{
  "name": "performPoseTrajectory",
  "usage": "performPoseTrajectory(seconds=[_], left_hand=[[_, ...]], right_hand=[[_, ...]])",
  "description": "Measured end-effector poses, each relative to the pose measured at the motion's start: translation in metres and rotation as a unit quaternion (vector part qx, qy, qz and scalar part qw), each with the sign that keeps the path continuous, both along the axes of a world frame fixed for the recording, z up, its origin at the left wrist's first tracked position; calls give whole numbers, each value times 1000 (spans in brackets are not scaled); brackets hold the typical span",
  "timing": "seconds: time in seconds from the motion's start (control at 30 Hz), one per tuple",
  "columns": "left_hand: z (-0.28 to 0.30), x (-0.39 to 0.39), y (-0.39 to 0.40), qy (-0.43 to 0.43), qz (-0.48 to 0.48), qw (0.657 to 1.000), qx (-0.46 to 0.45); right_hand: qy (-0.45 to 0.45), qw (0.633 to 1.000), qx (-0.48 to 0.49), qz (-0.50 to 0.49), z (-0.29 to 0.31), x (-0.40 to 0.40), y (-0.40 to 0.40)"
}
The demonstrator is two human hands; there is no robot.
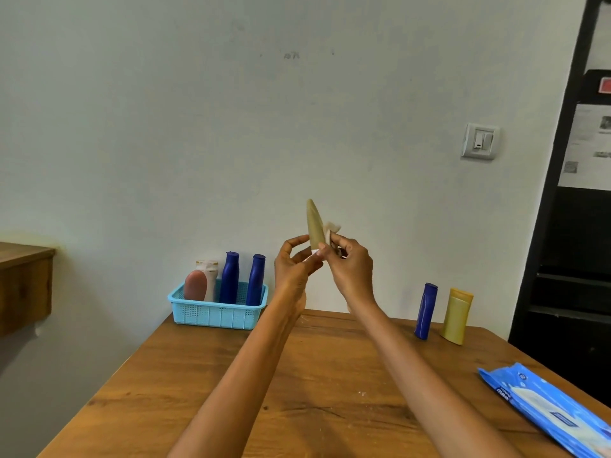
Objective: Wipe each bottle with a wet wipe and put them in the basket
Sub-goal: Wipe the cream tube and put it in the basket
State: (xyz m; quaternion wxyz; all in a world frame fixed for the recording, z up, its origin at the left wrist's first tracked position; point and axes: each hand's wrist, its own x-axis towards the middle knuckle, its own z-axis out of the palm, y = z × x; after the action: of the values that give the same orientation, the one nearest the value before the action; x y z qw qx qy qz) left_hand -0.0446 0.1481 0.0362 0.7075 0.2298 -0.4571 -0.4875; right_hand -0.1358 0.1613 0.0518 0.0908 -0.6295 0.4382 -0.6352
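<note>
I hold a beige tapered bottle [314,223] upright above the table's far edge. My left hand [292,267] grips its lower end near the white cap. My right hand [350,269] presses a white wet wipe [331,230] against the bottle's right side. A light blue basket [216,314] at the back left holds two dark blue bottles [229,277], a white bottle [209,276] and a pinkish-brown bottle [195,285]. On the table to the right stand a dark blue bottle [426,310] and a yellow bottle [457,315].
The blue wet wipe pack [549,411] lies at the wooden table's [297,391] right front edge. A wooden shelf [24,285] juts out at the left. A dark door frame [562,226] stands at the right, and a light switch [480,141] is on the wall.
</note>
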Motion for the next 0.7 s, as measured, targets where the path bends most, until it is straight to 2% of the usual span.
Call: performPoseTrajectory(seconds=[0.1,0.17,0.33,0.47,0.63,0.7], left_hand=[[-2,2,1,21,16,1000,5],[-1,4,1,49,-8,999,19],[3,3,4,69,-108,991,44],[5,3,5,80,-148,985,43],[7,25,0,103,-150,982,49],[6,25,0,109,-152,980,69]], right_hand=[[41,997,-50,-34,-4,0,2],[59,995,-72,-29,-5,-2,3],[2,996,-75,-54,27,-7,-9],[127,987,-89,-48,23,3,-14],[214,967,-135,-22,-20,-3,-1],[223,966,-133,-21,-18,-5,0]])
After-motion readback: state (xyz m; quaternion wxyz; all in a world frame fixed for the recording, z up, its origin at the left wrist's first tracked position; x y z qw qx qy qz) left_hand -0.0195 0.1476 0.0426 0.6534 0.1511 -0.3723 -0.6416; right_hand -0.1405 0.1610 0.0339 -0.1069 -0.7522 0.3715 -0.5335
